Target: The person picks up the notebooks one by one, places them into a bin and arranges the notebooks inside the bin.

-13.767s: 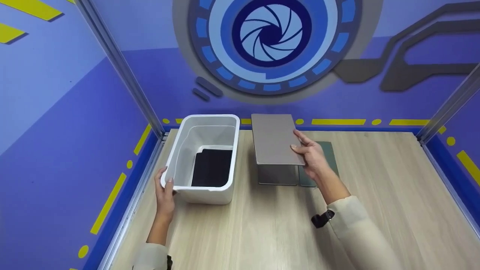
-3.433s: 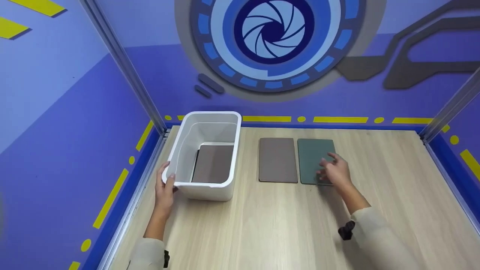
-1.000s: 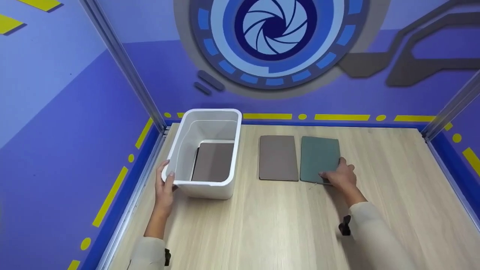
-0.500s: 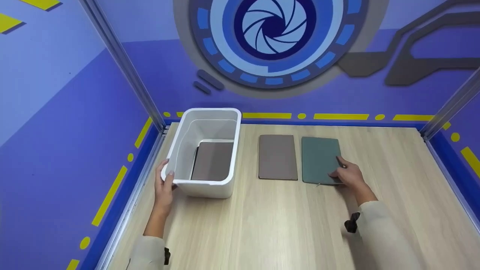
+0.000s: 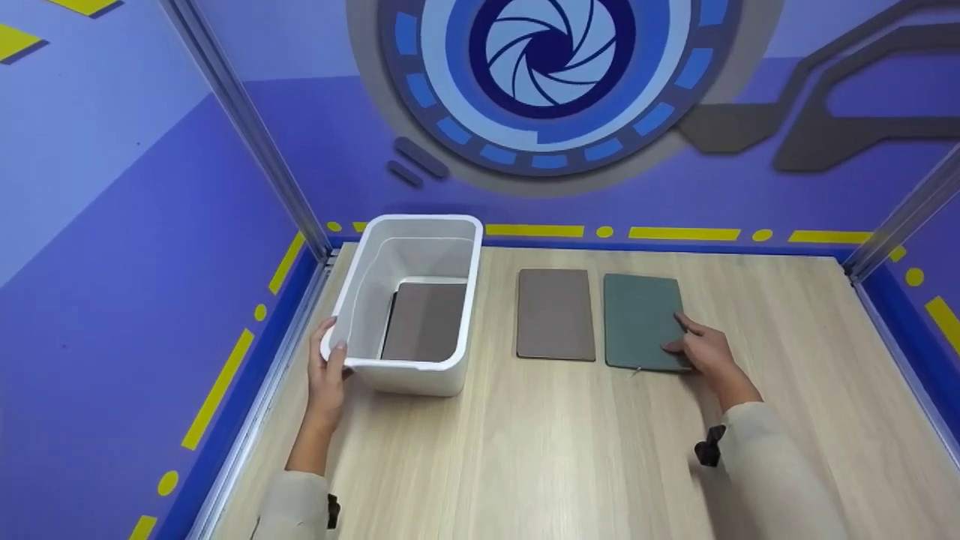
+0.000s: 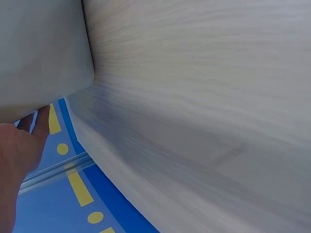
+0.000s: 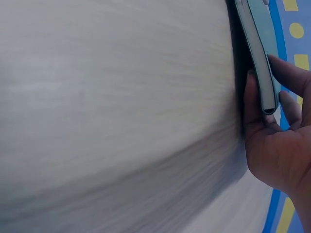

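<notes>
My left hand point(image 5: 327, 382) holds the near-left corner of a white plastic bin point(image 5: 409, 381), thumb over the rim. A brown notebook point(image 5: 426, 322) lies flat inside, with a thin black edge showing beneath its left side. On the table right of the bin is another brown notebook point(image 5: 555, 315). Beside that, my right hand point(image 5: 709, 356) pinches the near-right part of a green notebook point(image 5: 641, 319). The right wrist view shows its pale page edges point(image 7: 260, 63) between thumb and fingers, with dark shadow alongside. A small thread-like bit sticks out at its near edge.
A pale wood-grain table point(image 5: 525, 450) carries everything. Blue-purple walls with yellow markings point(image 5: 682, 234) enclose it at the back and sides. A metal corner post point(image 5: 247, 127) rises behind the bin on the left.
Earlier my right hand carried a brown notebook; one now lies in the bin over the black item. Since then, my right hand has taken hold of the green notebook, which has shifted slightly right.
</notes>
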Motion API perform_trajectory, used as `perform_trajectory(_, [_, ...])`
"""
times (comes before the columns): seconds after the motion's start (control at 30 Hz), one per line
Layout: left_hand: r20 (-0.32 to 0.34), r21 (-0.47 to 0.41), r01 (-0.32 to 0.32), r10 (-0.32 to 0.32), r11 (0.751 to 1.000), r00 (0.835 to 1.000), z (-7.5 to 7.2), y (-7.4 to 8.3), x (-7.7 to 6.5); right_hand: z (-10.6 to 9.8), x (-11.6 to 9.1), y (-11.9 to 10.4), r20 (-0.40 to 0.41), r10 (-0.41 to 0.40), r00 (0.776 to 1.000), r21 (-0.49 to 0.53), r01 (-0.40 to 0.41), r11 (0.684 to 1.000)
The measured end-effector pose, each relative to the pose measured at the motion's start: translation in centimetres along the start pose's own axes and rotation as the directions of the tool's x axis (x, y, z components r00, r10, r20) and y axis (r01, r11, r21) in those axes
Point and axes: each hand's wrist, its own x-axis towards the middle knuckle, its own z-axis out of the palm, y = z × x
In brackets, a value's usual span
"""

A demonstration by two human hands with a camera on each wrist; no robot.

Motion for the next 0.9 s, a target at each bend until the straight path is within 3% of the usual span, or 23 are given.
perform_trajectory(0.2, [-0.009,0.011,-0.011,0.011,1.000,1.000,-0.04,0.06,0.01,0.67,-0.22,-0.01,-0.025,-0.017,1.000,-0.009,0.017,1.000])
perform_trajectory(0.43, [-0.010,0.023,-0.009,0.009,1.000,1.000,0.19,0.06,0.13,0.07,-0.24,0.05,0.001,-0.004,1.000,-0.035,0.004,0.999])
perform_trajectory(0.9, [-0.001,0.012,0.010,-0.010,1.000,1.000,0.06,0.05,0.06,0.08,-0.08,0.15,-0.020,-0.001,1.000,-0.028,0.001,1.000])
